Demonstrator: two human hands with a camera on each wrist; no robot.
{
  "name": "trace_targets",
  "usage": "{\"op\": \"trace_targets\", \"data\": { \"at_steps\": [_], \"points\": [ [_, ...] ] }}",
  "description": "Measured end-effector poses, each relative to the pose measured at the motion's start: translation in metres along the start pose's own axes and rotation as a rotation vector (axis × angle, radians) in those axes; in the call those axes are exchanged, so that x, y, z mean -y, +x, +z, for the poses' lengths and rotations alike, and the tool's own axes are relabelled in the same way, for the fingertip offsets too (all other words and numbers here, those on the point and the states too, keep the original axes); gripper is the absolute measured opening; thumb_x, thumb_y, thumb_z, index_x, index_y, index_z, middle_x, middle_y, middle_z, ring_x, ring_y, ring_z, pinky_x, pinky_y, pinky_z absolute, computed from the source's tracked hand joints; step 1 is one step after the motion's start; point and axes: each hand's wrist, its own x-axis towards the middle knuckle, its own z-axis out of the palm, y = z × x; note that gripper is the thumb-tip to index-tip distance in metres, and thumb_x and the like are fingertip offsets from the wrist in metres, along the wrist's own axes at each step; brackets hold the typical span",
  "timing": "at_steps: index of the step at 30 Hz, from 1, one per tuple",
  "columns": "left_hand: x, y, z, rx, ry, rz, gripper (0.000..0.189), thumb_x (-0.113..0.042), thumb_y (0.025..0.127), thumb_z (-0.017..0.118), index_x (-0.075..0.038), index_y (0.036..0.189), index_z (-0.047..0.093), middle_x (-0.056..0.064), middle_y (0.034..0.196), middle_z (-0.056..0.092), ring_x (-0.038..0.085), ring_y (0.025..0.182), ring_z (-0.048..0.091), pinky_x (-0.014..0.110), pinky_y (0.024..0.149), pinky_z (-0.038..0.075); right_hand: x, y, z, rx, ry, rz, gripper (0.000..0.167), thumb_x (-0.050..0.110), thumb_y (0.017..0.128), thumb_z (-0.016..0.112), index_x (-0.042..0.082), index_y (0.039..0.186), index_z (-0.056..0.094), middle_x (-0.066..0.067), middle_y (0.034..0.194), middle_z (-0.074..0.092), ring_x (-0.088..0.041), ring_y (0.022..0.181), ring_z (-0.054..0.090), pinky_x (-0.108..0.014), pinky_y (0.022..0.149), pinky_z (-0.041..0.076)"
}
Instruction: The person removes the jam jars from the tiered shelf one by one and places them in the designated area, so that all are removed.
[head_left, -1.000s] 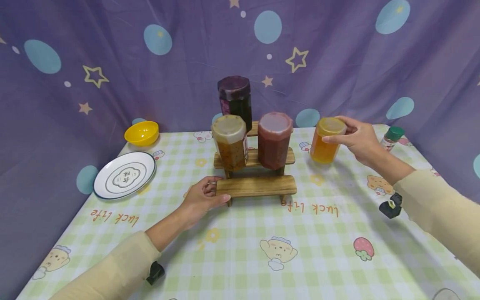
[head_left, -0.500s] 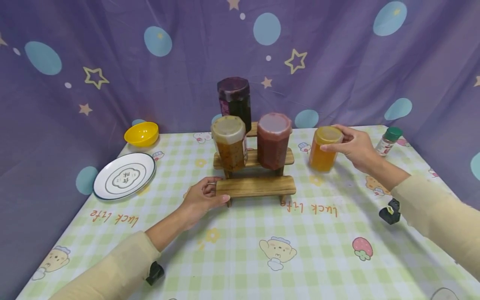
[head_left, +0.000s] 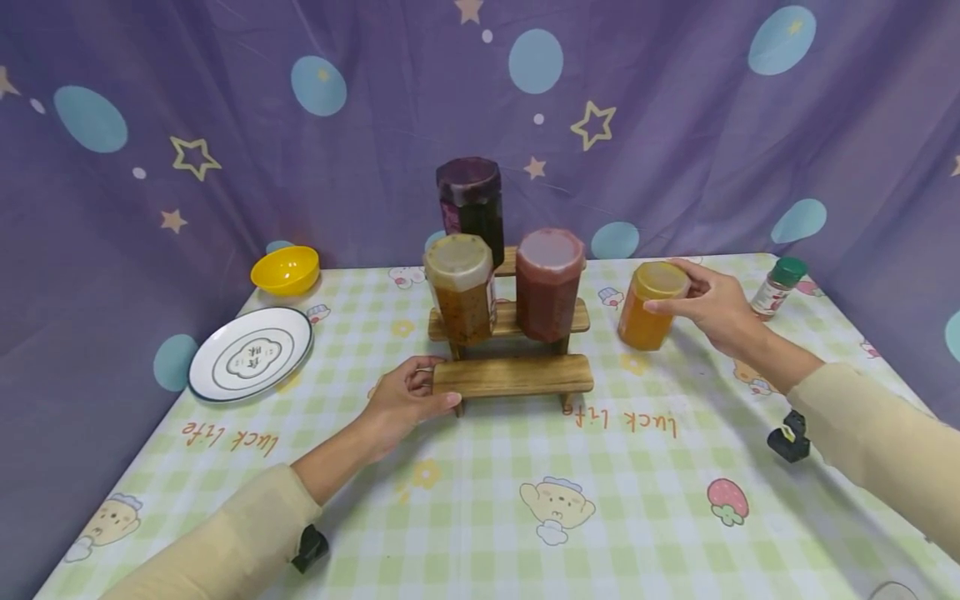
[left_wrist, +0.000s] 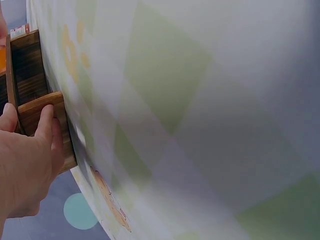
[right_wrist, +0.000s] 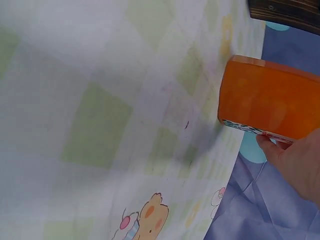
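My left hand (head_left: 397,404) grips the left end of the bottom step of a three-tiered wooden rack (head_left: 513,375), thumb at the front; the left wrist view shows fingers (left_wrist: 46,125) against the wood. To the right of the rack, my right hand (head_left: 716,304) holds a jar of orange-yellow contents (head_left: 648,317) near its lid. The jar is upright, slightly tilted, with its base at or just over the cloth. On the rack's middle step stand a jar with brownish-amber contents (head_left: 465,308) and a dark red jar (head_left: 547,292). A dark purple jar (head_left: 476,208) stands on the top step.
At the left lie a white plate (head_left: 217,367) with a dark rim and a yellow bowl (head_left: 285,271). A small green-capped shaker (head_left: 780,287) stands behind my right forearm. A purple curtain (head_left: 375,125) rises behind the checked tablecloth (head_left: 480,517).
My right hand has brought the orange-yellow jar down and slightly nearer to me. The left hand keeps its grip on the rack, which has stayed in place.
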Motion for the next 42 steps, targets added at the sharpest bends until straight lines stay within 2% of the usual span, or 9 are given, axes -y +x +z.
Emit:
{"op": "trace_targets", "data": {
  "at_steps": [5, 12, 16, 20, 23, 24, 30, 35, 42],
  "points": [
    [0.0, 0.0, 0.0, -0.004, -0.002, 0.002, 0.062, -0.006, 0.082, 0.077, -0.008, 0.135, 0.045, 0.008, 0.11, 0.056, 0.015, 0.089, 0.048, 0.033, 0.084, 0.058, 0.0, -0.001, 0.002, 0.014, 0.014, -0.045, 0.071, 0.018, 0.079, 0.081, 0.013, 0.141, 0.047, 0.008, 0.117, 0.06, -0.008, 0.104, 0.057, -0.013, 0.084, 0.052],
    [0.0, -0.001, 0.0, -0.006, -0.004, -0.007, 0.062, -0.007, 0.082, 0.077, -0.009, 0.136, 0.045, 0.01, 0.115, 0.057, 0.016, 0.092, 0.05, 0.033, 0.085, 0.058, -0.003, -0.003, -0.002, 0.028, -0.13, -0.122, 0.068, 0.022, 0.083, 0.078, 0.013, 0.142, 0.045, 0.002, 0.122, 0.057, -0.006, 0.102, 0.056, -0.01, 0.08, 0.051],
    [0.0, -0.001, 0.0, -0.001, 0.001, -0.004, 0.062, -0.007, 0.082, 0.077, -0.008, 0.136, 0.045, 0.009, 0.112, 0.056, 0.015, 0.09, 0.049, 0.033, 0.084, 0.058, 0.001, -0.002, -0.009, 0.083, -0.212, -0.122, 0.072, 0.021, 0.086, 0.075, 0.011, 0.147, 0.037, -0.01, 0.136, 0.049, -0.018, 0.117, 0.055, -0.012, 0.083, 0.051],
    [-0.001, 0.0, 0.0, -0.003, -0.013, 0.004, 0.062, -0.005, 0.082, 0.076, -0.007, 0.135, 0.045, 0.007, 0.107, 0.056, 0.015, 0.089, 0.052, 0.034, 0.086, 0.058, 0.021, 0.001, -0.017, 0.112, -0.281, -0.093, 0.082, 0.026, 0.088, 0.073, 0.01, 0.152, 0.026, -0.016, 0.151, 0.033, -0.036, 0.133, 0.04, -0.037, 0.101, 0.049],
    [-0.002, 0.0, 0.001, -0.004, -0.023, 0.002, 0.061, -0.003, 0.082, 0.076, -0.007, 0.135, 0.045, 0.005, 0.103, 0.055, 0.014, 0.086, 0.05, 0.036, 0.087, 0.058, 0.041, 0.005, -0.021, 0.094, -0.285, -0.103, 0.084, 0.029, 0.088, 0.073, 0.012, 0.153, 0.023, -0.018, 0.153, 0.028, -0.038, 0.137, 0.033, -0.056, 0.107, 0.037],
    [-0.002, 0.0, 0.001, -0.004, -0.024, -0.001, 0.061, -0.003, 0.082, 0.076, -0.008, 0.135, 0.045, 0.005, 0.103, 0.055, 0.014, 0.086, 0.05, 0.036, 0.087, 0.058, 0.048, 0.006, -0.021, 0.086, -0.277, -0.106, 0.084, 0.03, 0.087, 0.073, 0.014, 0.153, 0.023, -0.017, 0.154, 0.027, -0.038, 0.137, 0.032, -0.058, 0.107, 0.036],
    [-0.001, 0.0, 0.001, -0.005, -0.005, -0.007, 0.062, -0.006, 0.082, 0.077, -0.009, 0.135, 0.046, 0.006, 0.108, 0.056, 0.014, 0.088, 0.049, 0.036, 0.086, 0.058, 0.083, 0.01, -0.019, 0.061, -0.247, -0.158, 0.078, 0.032, 0.087, 0.073, 0.023, 0.151, 0.031, -0.01, 0.153, 0.031, -0.03, 0.139, 0.031, -0.056, 0.109, 0.034],
    [-0.001, -0.001, 0.0, -0.004, -0.003, -0.006, 0.062, -0.007, 0.081, 0.077, -0.009, 0.135, 0.046, 0.007, 0.111, 0.057, 0.015, 0.09, 0.049, 0.037, 0.087, 0.057, 0.101, 0.013, -0.009, 0.076, -0.23, -0.182, 0.077, 0.034, 0.086, 0.073, 0.022, 0.151, 0.032, -0.008, 0.153, 0.033, -0.027, 0.139, 0.032, -0.053, 0.11, 0.035],
    [-0.001, -0.001, 0.0, 0.012, -0.049, -0.009, 0.063, -0.003, 0.082, 0.076, -0.008, 0.136, 0.044, 0.005, 0.103, 0.052, 0.014, 0.085, 0.047, 0.04, 0.09, 0.056, 0.122, 0.017, 0.009, 0.12, -0.193, -0.21, 0.07, 0.034, 0.089, 0.07, 0.019, 0.148, 0.036, -0.008, 0.15, 0.037, -0.026, 0.137, 0.036, -0.051, 0.108, 0.039]
  ]
}}
